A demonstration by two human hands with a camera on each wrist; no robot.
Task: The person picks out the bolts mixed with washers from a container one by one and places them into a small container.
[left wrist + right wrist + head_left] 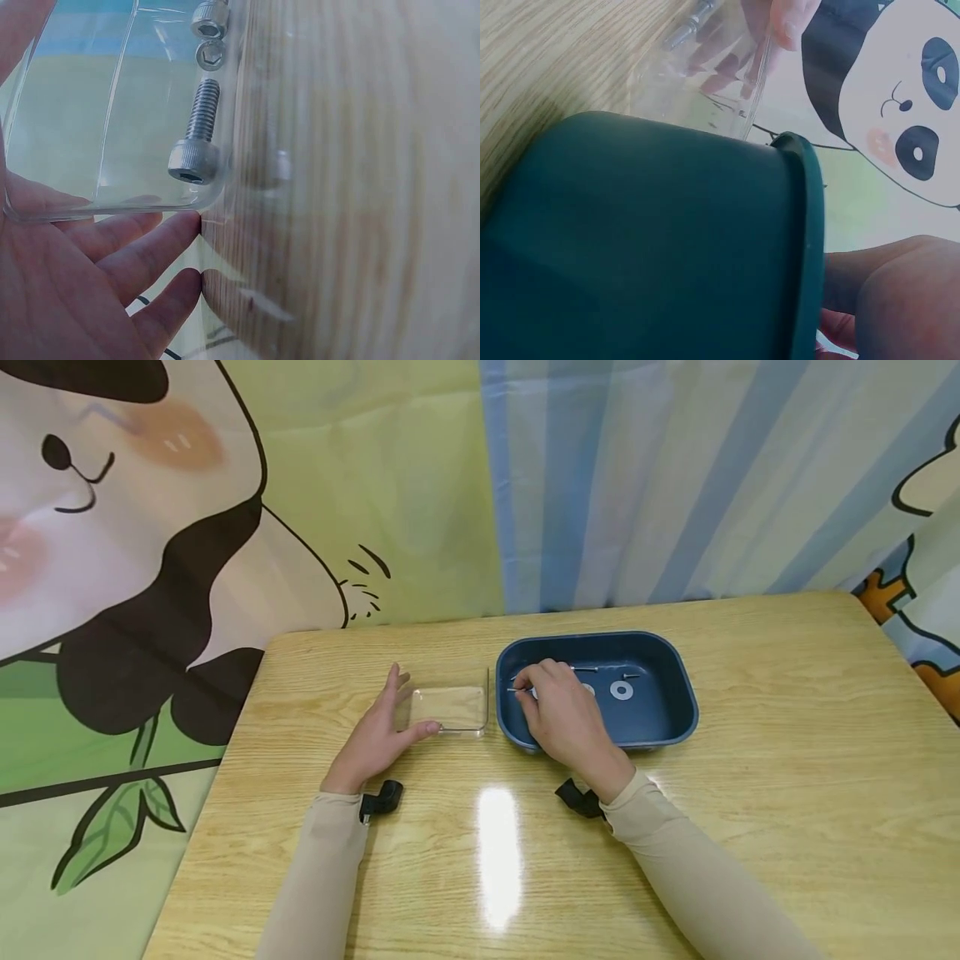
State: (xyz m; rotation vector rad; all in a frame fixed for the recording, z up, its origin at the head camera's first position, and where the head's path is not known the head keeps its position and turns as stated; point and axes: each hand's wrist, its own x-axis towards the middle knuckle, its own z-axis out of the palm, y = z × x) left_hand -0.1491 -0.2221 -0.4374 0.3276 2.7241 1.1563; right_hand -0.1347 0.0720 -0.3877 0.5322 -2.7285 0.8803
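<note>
My left hand (375, 735) rests against the left end of a clear plastic box (448, 732), its fingers fairly straight and the thumb along the near side. Inside the box, the left wrist view shows several socket-head bolts (196, 154) by one wall. My right hand (562, 710) reaches over the near rim into a dark blue bin (660, 727). Its thumb and fingertips pinch a thin metal piece, apparently a bolt (512, 690), near the bin's left wall; most of it is hidden. White flat washers (621, 691) and small bolts (631, 676) lie on the bin floor.
The box and the bin stand side by side with a narrow gap on a wooden table (442, 860). Behind the table's far edge hangs a printed curtain (390, 493) with a panda. Black wrist mounts (384, 797) sit at both cuffs.
</note>
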